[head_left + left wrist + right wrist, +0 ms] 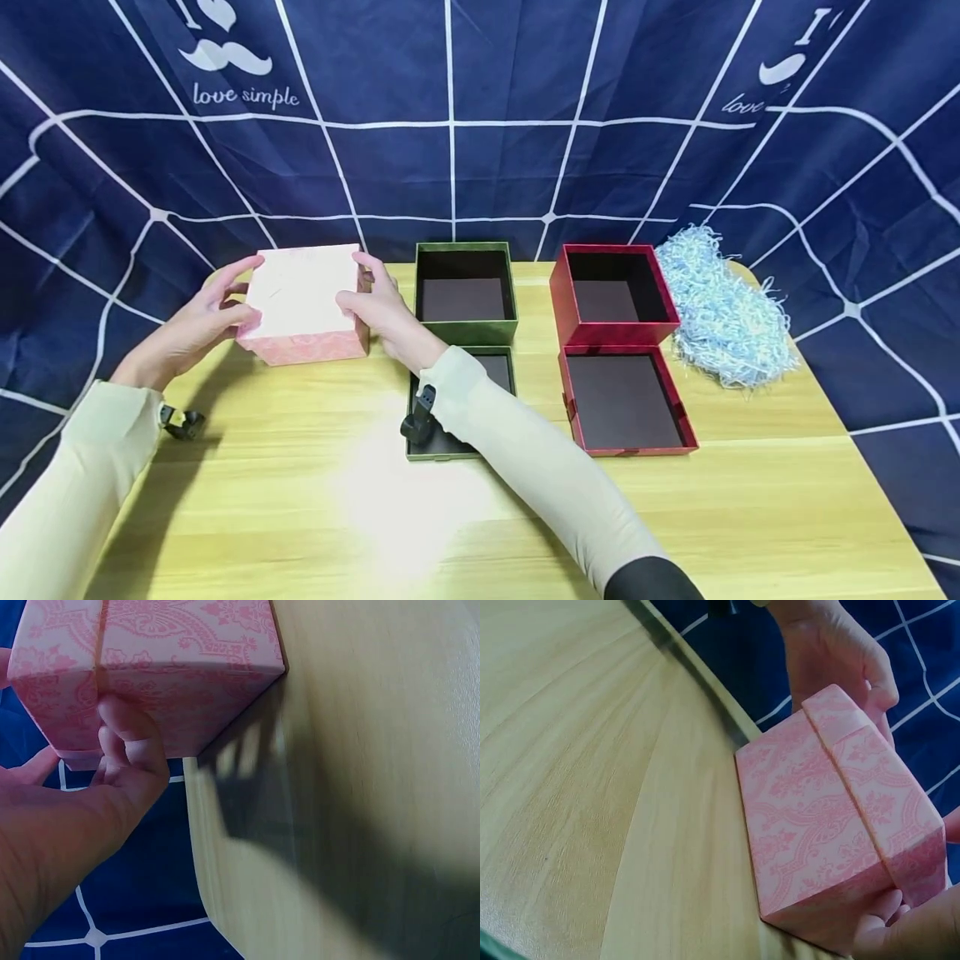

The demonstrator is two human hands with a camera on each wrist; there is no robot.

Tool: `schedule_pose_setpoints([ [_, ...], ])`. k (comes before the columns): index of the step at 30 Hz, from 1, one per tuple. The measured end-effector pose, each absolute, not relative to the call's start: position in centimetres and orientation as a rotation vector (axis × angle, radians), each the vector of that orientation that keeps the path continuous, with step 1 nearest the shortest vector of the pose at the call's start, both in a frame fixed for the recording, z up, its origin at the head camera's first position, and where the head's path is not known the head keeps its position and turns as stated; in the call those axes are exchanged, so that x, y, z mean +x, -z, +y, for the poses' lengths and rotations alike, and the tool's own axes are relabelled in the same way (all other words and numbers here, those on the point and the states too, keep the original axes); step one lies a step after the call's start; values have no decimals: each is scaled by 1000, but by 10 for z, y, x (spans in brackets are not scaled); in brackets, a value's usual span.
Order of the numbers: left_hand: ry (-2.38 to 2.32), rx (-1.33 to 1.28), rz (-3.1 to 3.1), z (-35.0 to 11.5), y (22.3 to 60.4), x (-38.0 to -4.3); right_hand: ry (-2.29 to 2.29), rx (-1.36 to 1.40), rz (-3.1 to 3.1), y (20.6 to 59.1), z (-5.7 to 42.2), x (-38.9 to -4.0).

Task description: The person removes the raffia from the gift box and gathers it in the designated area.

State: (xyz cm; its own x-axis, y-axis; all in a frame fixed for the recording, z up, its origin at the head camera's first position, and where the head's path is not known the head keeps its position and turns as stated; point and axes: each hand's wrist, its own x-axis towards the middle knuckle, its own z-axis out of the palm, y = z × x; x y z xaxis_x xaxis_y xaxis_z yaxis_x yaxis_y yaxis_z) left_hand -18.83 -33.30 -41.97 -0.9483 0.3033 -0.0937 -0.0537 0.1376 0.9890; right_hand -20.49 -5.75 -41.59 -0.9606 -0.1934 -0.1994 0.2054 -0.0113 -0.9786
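Note:
A pink patterned gift box (307, 312) stands with its lid on at the left of the table. The seam between lid and base shows as a thin line round its sides in both wrist views. My left hand (204, 321) holds the box's left side, thumb at the near left corner and fingers toward the far one. On the opposite side my right hand (386, 308) grips the lid, with its thumb near the top edge and fingers at the far right corner. The left wrist view shows the left thumb (131, 727) pressed close to the seam.
A green box base (467, 333) stands in the middle, its lid (442, 456) lying in front, partly under my right forearm. Further right are an open red box (615, 333) and its lid (630, 452). Light-blue shredded paper (727, 317) is heaped beside them.

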Motion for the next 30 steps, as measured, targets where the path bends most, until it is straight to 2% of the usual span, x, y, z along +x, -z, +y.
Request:
schedule_pose_setpoints([
  [30, -2026, 315, 1970, -342, 408, -199, 2101, 1, 1897, 410, -57, -209],
])
